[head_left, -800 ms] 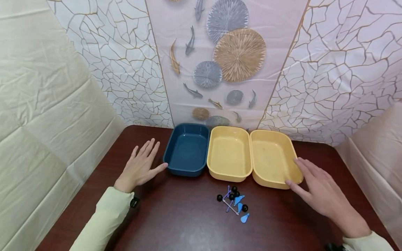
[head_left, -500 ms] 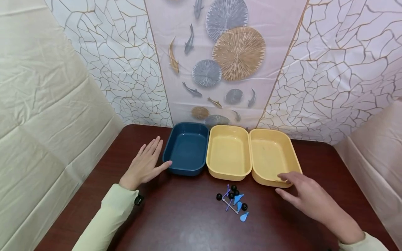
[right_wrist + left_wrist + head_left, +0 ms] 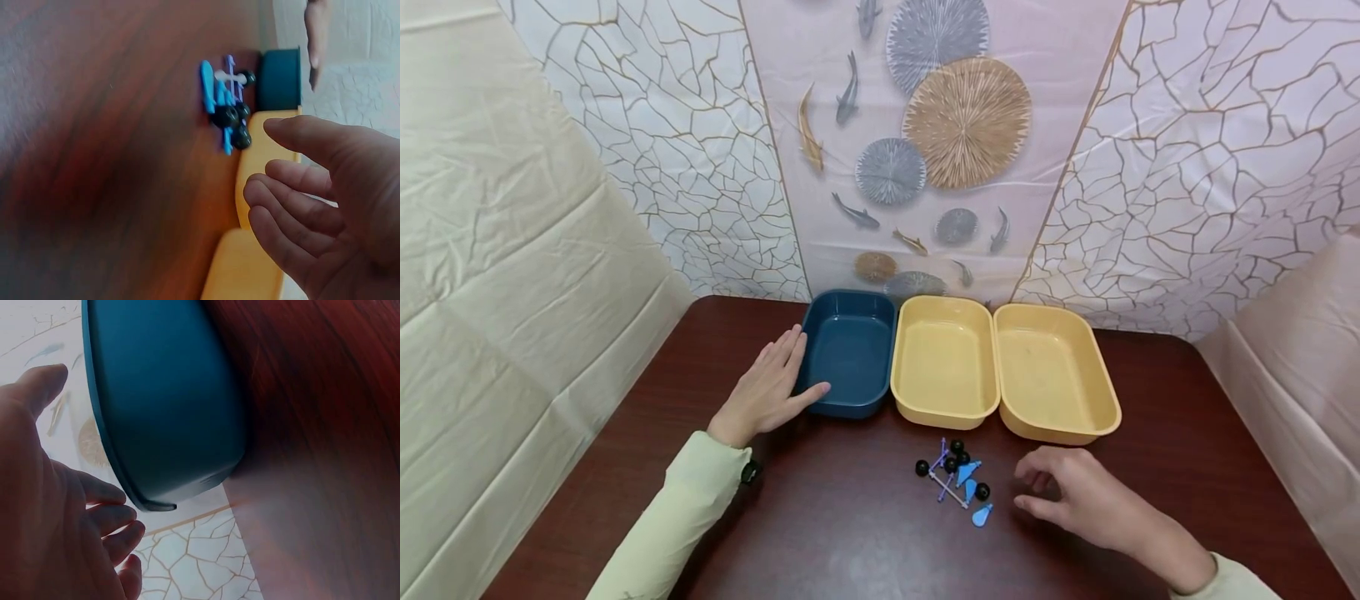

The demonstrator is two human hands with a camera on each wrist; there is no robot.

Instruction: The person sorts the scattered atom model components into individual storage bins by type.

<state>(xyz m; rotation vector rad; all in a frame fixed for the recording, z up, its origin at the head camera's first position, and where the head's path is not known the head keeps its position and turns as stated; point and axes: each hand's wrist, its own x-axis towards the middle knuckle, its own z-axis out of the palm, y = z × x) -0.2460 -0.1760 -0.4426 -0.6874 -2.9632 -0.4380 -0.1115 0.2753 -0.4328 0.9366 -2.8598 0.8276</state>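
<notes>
My left hand (image 3: 762, 392) hovers at the left side of the dark blue bin (image 3: 850, 411), its fingers stretched out and its thumb over the near rim. In the left wrist view that hand (image 3: 69, 512) holds nothing beside the bin's wall. To the right of a small pile of toy pieces is my right hand (image 3: 1078, 496), fingers loosely bent, thumb apart, nothing in between. The pile has several black balls (image 3: 922, 468), thin purple rods (image 3: 942, 490), a pale grey rod (image 3: 951, 492) and blue teardrop-shaped pieces (image 3: 981, 516). The right wrist view shows these blue pieces (image 3: 207, 84) beyond the thumb.
A yellow bin (image 3: 946, 421) stands beside the blue one, and a second yellow bin (image 3: 1060, 434) adjoins it on the right. All three line the back of the dark red-brown table (image 3: 820, 533). A patterned cloth (image 3: 880, 167) hangs behind, with pale cloth at both sides.
My right hand has moved left and toward me, from the right yellow bin to beside the pile, its fingers bending. My left hand has shifted right, to the blue bin's rim.
</notes>
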